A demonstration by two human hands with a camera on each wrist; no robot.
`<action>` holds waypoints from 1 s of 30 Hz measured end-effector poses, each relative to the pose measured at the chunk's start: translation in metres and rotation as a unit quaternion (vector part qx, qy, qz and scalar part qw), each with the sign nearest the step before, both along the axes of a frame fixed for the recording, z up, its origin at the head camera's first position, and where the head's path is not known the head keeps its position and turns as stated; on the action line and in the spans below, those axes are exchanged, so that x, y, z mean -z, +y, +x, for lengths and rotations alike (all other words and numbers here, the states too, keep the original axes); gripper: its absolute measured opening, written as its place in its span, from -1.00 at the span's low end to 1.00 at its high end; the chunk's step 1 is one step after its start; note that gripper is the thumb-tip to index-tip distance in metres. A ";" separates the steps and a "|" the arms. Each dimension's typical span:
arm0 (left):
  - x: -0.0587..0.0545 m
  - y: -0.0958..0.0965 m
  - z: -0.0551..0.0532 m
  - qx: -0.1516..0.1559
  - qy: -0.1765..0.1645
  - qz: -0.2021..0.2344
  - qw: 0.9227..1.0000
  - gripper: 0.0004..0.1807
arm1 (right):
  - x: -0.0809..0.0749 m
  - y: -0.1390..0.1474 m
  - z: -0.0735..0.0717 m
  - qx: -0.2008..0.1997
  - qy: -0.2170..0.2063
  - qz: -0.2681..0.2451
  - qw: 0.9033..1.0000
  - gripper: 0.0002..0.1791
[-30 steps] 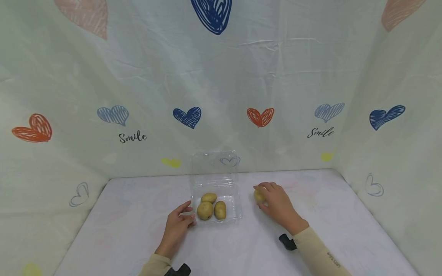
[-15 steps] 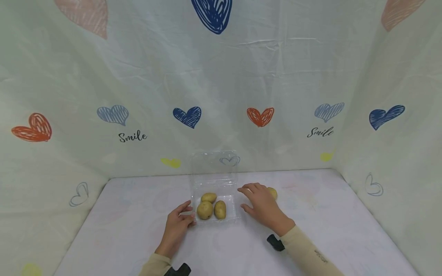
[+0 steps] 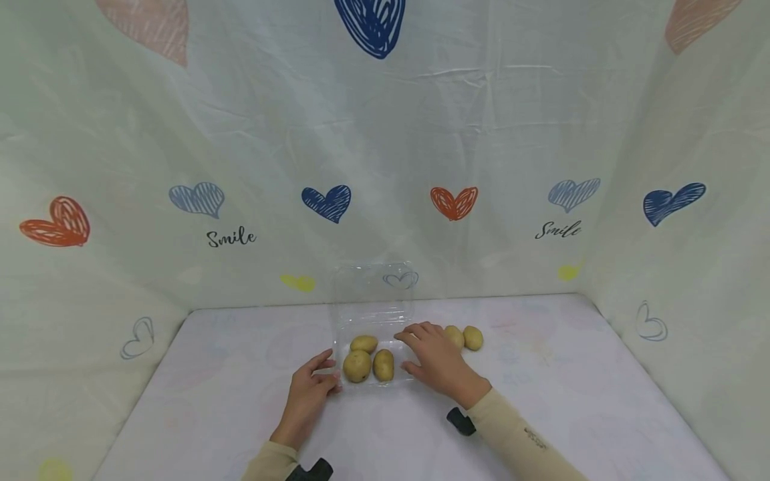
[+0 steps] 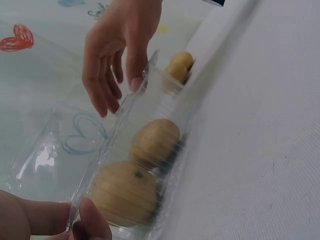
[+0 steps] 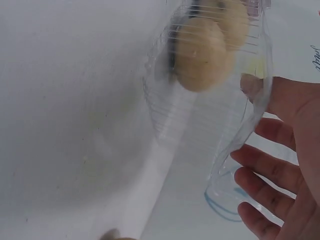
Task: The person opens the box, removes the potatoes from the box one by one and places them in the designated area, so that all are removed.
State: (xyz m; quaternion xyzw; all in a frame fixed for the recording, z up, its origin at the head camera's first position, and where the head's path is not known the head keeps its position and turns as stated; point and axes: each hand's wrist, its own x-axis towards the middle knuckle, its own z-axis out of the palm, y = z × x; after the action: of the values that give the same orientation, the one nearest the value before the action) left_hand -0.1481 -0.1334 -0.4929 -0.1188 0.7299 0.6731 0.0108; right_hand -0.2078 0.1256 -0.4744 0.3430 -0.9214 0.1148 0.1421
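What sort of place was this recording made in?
Most likely a makeshift recording booth: a heart-printed sheet hangs behind and to both sides of the white table, and black wrist cameras show at both beige sleeves.

The word "Smile" [image 3: 231, 238] stands in black script on the left part of the far cloth wall [image 3: 385, 133], and a second "Smile" [image 3: 558, 230] stands on its right part. Small dark lettering [image 3: 535, 438] runs along the beige right sleeve [image 3: 511, 431], too small to read. The wrist views catch only scraps of black script [image 5: 316, 57] on the cloth, not fully legible.
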 end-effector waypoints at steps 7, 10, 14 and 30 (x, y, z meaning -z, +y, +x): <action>-0.001 0.000 -0.001 -0.003 -0.007 -0.002 1.000 -0.40 | 0.004 -0.007 -0.001 -0.013 -0.008 -0.002 1.000 -0.43; -0.001 0.000 -0.001 -0.003 -0.009 0.000 1.000 -0.40 | 0.004 -0.010 -0.002 -0.013 -0.013 0.005 1.000 -0.41; 0.000 0.001 -0.002 -0.001 -0.008 -0.003 1.000 -0.39 | 0.002 -0.013 -0.003 -0.015 -0.021 0.013 1.000 -0.39; 0.002 0.000 -0.001 0.003 0.003 -0.004 1.000 -0.38 | 0.001 -0.023 -0.010 -0.041 -0.047 0.034 0.997 -0.44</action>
State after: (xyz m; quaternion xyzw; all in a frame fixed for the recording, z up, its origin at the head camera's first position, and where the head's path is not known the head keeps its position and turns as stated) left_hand -0.1488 -0.1333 -0.4948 -0.1146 0.7329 0.6706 0.0100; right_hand -0.2176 0.1029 -0.4751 0.3790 -0.9158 0.1052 0.0817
